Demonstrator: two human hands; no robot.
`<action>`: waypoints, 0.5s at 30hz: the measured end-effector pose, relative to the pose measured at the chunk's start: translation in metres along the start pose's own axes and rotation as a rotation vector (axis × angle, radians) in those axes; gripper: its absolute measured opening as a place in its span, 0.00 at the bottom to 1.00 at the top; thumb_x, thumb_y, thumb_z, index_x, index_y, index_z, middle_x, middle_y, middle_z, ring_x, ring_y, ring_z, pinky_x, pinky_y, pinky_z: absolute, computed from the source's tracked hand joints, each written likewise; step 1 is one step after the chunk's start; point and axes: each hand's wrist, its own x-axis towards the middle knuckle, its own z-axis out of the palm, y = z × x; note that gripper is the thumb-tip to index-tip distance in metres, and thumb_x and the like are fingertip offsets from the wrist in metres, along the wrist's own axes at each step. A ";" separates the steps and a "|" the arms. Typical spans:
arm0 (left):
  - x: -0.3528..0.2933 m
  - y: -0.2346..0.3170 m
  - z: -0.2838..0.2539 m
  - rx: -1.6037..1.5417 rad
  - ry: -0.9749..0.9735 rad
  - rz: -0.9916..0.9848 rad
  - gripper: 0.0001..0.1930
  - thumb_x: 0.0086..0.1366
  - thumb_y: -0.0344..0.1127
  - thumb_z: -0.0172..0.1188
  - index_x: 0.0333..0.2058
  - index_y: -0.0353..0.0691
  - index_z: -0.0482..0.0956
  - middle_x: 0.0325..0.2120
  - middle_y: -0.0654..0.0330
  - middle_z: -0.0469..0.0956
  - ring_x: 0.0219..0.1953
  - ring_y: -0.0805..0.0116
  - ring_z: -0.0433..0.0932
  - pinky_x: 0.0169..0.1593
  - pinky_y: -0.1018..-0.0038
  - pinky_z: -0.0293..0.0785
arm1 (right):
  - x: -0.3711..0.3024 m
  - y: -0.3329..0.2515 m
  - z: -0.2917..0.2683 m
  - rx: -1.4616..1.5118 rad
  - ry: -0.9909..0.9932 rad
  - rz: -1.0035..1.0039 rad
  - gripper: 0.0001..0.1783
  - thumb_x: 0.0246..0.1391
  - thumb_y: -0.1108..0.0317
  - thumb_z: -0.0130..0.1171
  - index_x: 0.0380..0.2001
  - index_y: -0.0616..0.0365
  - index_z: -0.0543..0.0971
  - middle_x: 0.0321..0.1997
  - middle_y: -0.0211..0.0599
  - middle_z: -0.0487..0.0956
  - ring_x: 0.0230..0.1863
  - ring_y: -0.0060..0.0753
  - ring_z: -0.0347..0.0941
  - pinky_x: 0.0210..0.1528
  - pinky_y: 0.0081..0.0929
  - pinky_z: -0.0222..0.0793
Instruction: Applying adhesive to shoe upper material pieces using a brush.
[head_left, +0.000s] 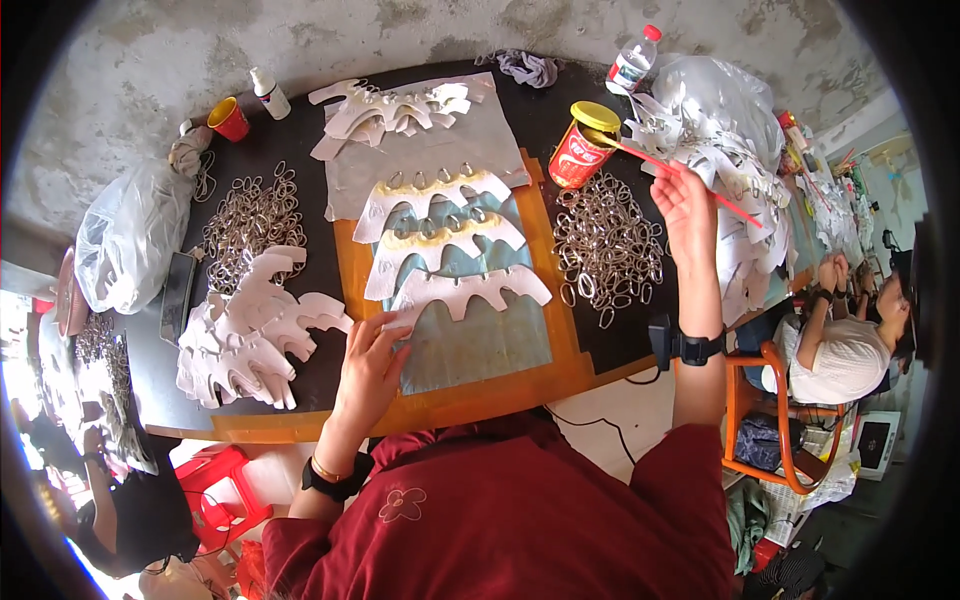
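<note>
My right hand (pixel 687 205) is closed around a thin red stick (pixel 738 211), whose far end reaches the mouth of a red tin (pixel 580 155) with a yellow lid. My left hand (pixel 370 362) has its fingers stretched out, fingertips touching the left end of the nearest white scalloped piece (pixel 470 293). That piece lies on a bluish sheet (pixel 480 350). Beyond it are two similar pieces, a middle one (pixel 400 262) and a farther one (pixel 375 215), with yellowish smears and metal rings along their upper edges.
Piles of metal rings lie left (pixel 253 215) and right (pixel 610 240). White pieces are stacked at left (pixel 240 345), at the back (pixel 400 110) and at right (pixel 745 205). Plastic bags, a red cup (pixel 229 120) and bottles stand around. Another person (pixel 835 350) sits at right.
</note>
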 end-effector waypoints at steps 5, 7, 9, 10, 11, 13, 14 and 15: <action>0.001 -0.002 0.003 0.033 0.006 0.030 0.14 0.53 0.24 0.61 0.40 0.40 0.78 0.45 0.55 0.72 0.46 0.51 0.69 0.50 0.62 0.68 | -0.010 0.003 0.010 0.227 0.105 0.139 0.16 0.57 0.65 0.55 0.44 0.65 0.75 0.38 0.45 0.79 0.38 0.30 0.76 0.45 0.28 0.75; 0.002 -0.002 0.006 0.042 0.013 0.029 0.14 0.53 0.24 0.62 0.40 0.41 0.78 0.45 0.55 0.72 0.46 0.51 0.69 0.50 0.62 0.68 | -0.010 0.001 0.015 -0.036 0.016 -0.089 0.13 0.61 0.66 0.52 0.43 0.66 0.75 0.35 0.43 0.79 0.34 0.29 0.77 0.42 0.25 0.75; 0.002 -0.003 0.008 0.058 0.032 0.044 0.13 0.53 0.24 0.62 0.39 0.41 0.78 0.45 0.55 0.72 0.46 0.51 0.69 0.50 0.61 0.68 | -0.010 -0.005 0.025 -0.264 -0.031 -0.239 0.13 0.62 0.67 0.50 0.43 0.66 0.74 0.34 0.42 0.79 0.32 0.28 0.77 0.39 0.23 0.75; 0.002 -0.003 0.010 0.058 0.031 0.044 0.13 0.53 0.24 0.62 0.39 0.41 0.78 0.45 0.55 0.72 0.46 0.51 0.69 0.50 0.61 0.68 | -0.010 -0.008 0.031 -0.493 -0.077 -0.387 0.12 0.64 0.68 0.47 0.42 0.66 0.74 0.32 0.41 0.79 0.30 0.26 0.77 0.37 0.22 0.74; 0.002 -0.004 0.013 0.066 0.047 0.047 0.13 0.52 0.25 0.62 0.39 0.41 0.78 0.45 0.55 0.72 0.46 0.51 0.69 0.50 0.61 0.67 | -0.009 -0.010 0.037 -0.660 -0.124 -0.519 0.12 0.65 0.69 0.45 0.41 0.67 0.74 0.33 0.40 0.79 0.29 0.24 0.77 0.36 0.20 0.73; 0.000 -0.006 0.014 0.078 0.062 0.045 0.13 0.52 0.25 0.62 0.38 0.41 0.78 0.44 0.55 0.72 0.45 0.51 0.69 0.50 0.61 0.67 | -0.010 -0.019 0.054 -0.840 -0.257 -0.625 0.10 0.64 0.70 0.46 0.41 0.66 0.74 0.33 0.40 0.78 0.29 0.26 0.77 0.35 0.22 0.73; 0.000 -0.005 0.015 0.083 0.074 0.039 0.12 0.53 0.26 0.62 0.38 0.41 0.77 0.44 0.55 0.72 0.45 0.51 0.69 0.50 0.60 0.67 | -0.011 -0.021 0.060 -0.924 -0.312 -0.682 0.10 0.64 0.70 0.47 0.41 0.66 0.74 0.34 0.40 0.78 0.29 0.26 0.77 0.34 0.22 0.73; 0.000 -0.005 0.015 0.085 0.086 0.036 0.12 0.53 0.26 0.63 0.37 0.41 0.77 0.44 0.56 0.73 0.45 0.51 0.69 0.50 0.60 0.67 | -0.012 -0.025 0.064 -0.923 -0.314 -0.706 0.10 0.64 0.69 0.47 0.40 0.66 0.74 0.33 0.40 0.78 0.29 0.27 0.77 0.32 0.23 0.73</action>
